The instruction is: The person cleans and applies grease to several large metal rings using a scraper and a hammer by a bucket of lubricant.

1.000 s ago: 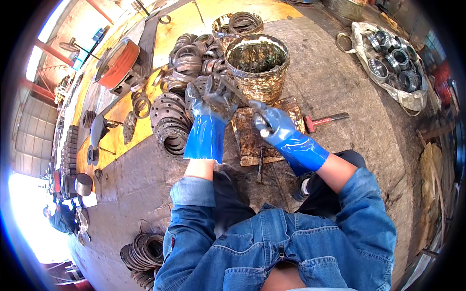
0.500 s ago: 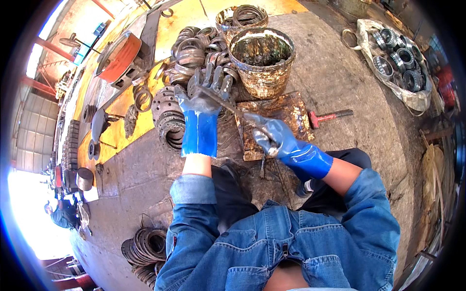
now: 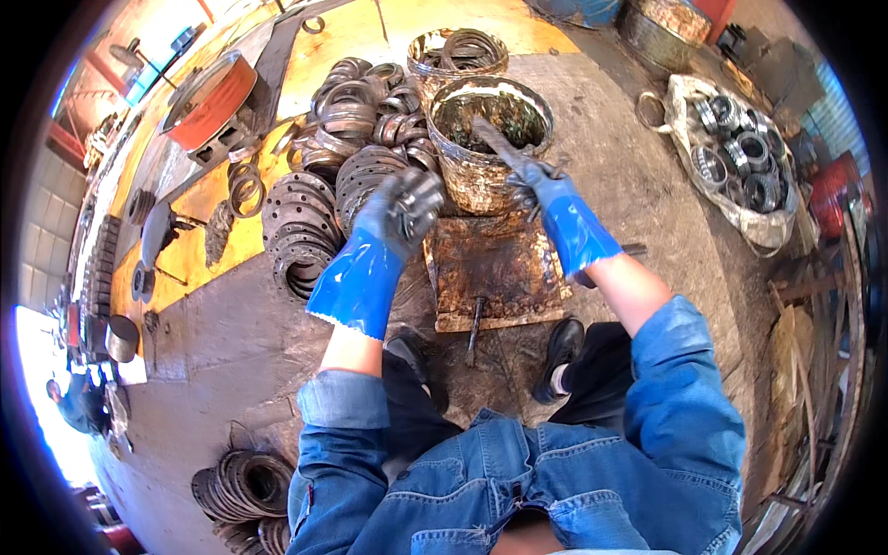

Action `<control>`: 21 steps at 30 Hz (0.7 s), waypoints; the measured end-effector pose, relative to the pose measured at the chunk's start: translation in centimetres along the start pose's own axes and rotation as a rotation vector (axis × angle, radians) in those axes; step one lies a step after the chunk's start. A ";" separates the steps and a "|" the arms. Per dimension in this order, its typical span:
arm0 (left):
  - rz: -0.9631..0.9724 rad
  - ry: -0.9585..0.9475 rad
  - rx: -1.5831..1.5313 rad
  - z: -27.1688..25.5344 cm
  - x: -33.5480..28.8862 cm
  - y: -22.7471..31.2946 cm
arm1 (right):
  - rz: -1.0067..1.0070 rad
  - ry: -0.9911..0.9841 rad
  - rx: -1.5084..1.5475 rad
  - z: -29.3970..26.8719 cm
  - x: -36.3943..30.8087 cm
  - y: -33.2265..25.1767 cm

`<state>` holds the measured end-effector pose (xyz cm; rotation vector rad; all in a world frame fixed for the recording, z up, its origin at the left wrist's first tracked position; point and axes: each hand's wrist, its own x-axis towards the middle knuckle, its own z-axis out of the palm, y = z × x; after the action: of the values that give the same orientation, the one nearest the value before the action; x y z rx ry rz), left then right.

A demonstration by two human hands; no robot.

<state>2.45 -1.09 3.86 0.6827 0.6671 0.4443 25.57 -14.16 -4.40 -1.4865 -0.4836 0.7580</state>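
Note:
My right hand [image 3: 546,190], in a blue rubber glove with a grey, grimy palm, grips a long flat stick-like tool [image 3: 500,146]. The tool slants up and left across the mouth of a grease-caked bucket [image 3: 474,180] with dark sludge inside. My left hand [image 3: 407,208], gloved alike, hovers just left of that bucket, beside a row of drilled metal flange rings [image 3: 361,176]. Its fingers look bent but are smeared by motion. Below the bucket lies a stained square board [image 3: 490,264], with a thin dark rod [image 3: 475,328] across its near edge.
Metal rings [image 3: 347,111] are heaped behind my left hand; more flange rings [image 3: 301,217] lie to its left. Another bucket [image 3: 458,55] holds rings. A white sack [image 3: 684,106] of bearings stands at right. More rings [image 3: 250,486] sit at lower left. A hammer handle [image 3: 635,249] shows past my right forearm.
My right hand has gone up and right, swinging the tool from my left palm to the bucket's mouth. My left hand has moved down and right, its spread fingers now bent. The view shifted slightly.

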 end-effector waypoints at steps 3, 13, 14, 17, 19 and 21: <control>0.068 -0.030 0.483 -0.5 -0.3 -1.4 | 0.126 0.125 0.428 -1.0 3.6 0.3; 0.229 0.037 1.492 0.3 -0.4 -4.3 | 0.519 0.430 0.846 -10.4 7.6 2.9; 0.251 0.030 1.564 0.4 -0.4 -4.1 | 0.543 0.455 0.801 -10.9 7.2 2.3; 0.267 -0.021 1.667 1.3 -0.9 -3.8 | 0.580 0.463 0.664 -16.2 6.3 0.1; 0.279 -0.019 1.708 0.8 -1.1 -3.6 | 0.590 0.366 0.615 -16.9 5.2 -2.7; 0.330 -0.008 1.744 0.2 -1.2 -3.6 | 0.509 0.589 0.407 -15.2 4.9 -5.7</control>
<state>2.32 -4.39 2.00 2.4572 0.8435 0.0403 40.62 -20.96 -0.45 -1.3658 0.4882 0.7063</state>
